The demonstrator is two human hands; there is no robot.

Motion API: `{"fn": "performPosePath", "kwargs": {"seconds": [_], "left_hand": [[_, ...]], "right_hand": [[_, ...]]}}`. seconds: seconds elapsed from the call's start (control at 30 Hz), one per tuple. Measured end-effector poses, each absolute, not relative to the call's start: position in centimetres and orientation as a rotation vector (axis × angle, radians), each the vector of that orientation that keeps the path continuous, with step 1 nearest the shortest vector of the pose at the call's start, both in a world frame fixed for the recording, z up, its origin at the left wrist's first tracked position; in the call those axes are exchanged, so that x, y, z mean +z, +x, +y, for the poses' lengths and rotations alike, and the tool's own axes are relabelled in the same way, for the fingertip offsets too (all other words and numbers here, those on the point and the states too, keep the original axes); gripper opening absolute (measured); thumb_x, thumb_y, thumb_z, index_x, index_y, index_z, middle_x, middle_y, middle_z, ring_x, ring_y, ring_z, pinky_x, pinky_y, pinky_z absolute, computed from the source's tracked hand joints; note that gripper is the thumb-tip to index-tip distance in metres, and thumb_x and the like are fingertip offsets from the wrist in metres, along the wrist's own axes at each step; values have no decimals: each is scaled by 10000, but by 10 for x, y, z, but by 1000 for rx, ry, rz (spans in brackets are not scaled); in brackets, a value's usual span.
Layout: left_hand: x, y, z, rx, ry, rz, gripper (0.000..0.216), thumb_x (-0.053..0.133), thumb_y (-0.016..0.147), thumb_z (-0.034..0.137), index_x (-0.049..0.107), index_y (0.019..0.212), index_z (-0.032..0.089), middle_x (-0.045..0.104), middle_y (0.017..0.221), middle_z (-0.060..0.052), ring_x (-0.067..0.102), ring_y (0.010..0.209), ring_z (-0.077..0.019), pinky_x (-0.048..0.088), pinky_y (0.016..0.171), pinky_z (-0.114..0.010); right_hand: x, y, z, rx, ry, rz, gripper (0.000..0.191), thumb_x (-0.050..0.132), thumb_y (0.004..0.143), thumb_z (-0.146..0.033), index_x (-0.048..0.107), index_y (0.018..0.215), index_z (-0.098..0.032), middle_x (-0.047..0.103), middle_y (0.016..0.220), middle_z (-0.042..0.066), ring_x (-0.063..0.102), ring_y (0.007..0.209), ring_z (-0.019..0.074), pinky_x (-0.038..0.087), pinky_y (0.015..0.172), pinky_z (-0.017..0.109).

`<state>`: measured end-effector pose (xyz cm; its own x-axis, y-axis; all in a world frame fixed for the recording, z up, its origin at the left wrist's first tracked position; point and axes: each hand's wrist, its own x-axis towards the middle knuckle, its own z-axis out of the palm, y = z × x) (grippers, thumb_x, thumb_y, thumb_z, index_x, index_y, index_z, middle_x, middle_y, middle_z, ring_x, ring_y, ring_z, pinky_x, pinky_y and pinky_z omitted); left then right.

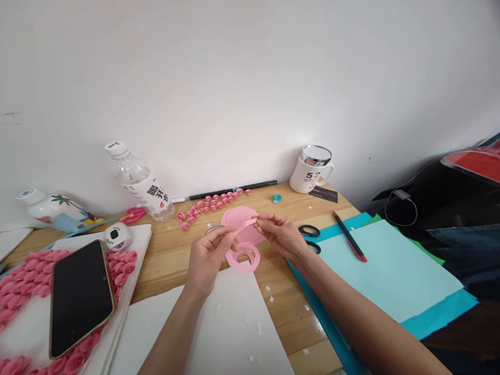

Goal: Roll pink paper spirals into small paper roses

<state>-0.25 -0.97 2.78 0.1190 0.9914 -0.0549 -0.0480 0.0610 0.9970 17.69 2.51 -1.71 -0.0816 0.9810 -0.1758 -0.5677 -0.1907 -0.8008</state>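
Between my two hands a pink paper strip (246, 225) is stretched, its lower part hanging in a spiral loop above the white sheet's top edge. My left hand (208, 258) pinches the strip near the coil, fingers closed. Its other end is pinched between the thumb and fingers of my right hand (279, 233). Behind the strip lie pink paper circles (236, 214), partly covered by my hands. Black-handled scissors (309, 230) lie just right of my right hand, their blades hidden. Several rolled pink paper flowers (213, 202) stand in rows farther back.
A phone (82, 297) rests on a board covered with pink rolled flowers at left. Bottles (145, 185) stand by the wall, a white mug (310, 171) at back right. A pen (349, 236) lies on light blue paper (392, 270). White paper (234, 330) lies in front.
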Motion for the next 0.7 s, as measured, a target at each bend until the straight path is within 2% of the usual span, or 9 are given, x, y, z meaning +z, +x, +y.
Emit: {"fn": "performPosePath", "kwargs": {"seconds": [0.17,0.33,0.57,0.7], "left_hand": [[31,-2,-10,1121,1160,1118,232,622,717,303,667,878,141,594,611,-6,553,625,-127,447,623,-251],[30,-2,-9,1127,1146,1120,249,628,704,315,664,887,150,604,629,-4,540,599,-117,443,591,-243],[26,-3,-8,1159,1112,1118,313,629,704,330,642,961,151,605,624,5,541,608,-114,444,613,-247],[26,-3,-8,1146,1136,1135,315,621,717,330,633,971,144,614,640,-3,550,623,-119,447,628,-254]], "right_hand": [[-17,177,25,1579,-900,-679,186,803,512,-222,678,645,-187,673,663,-21,587,595,72,497,632,205],[-18,177,25,1552,-887,-686,176,804,511,-241,676,619,-185,657,631,-17,576,585,81,502,630,221],[-15,176,25,1581,-850,-653,178,786,553,-219,710,711,-188,697,763,4,622,731,98,492,803,230],[-14,177,25,1585,-847,-684,181,777,566,-207,710,734,-187,706,854,17,624,744,95,495,793,221]]}}
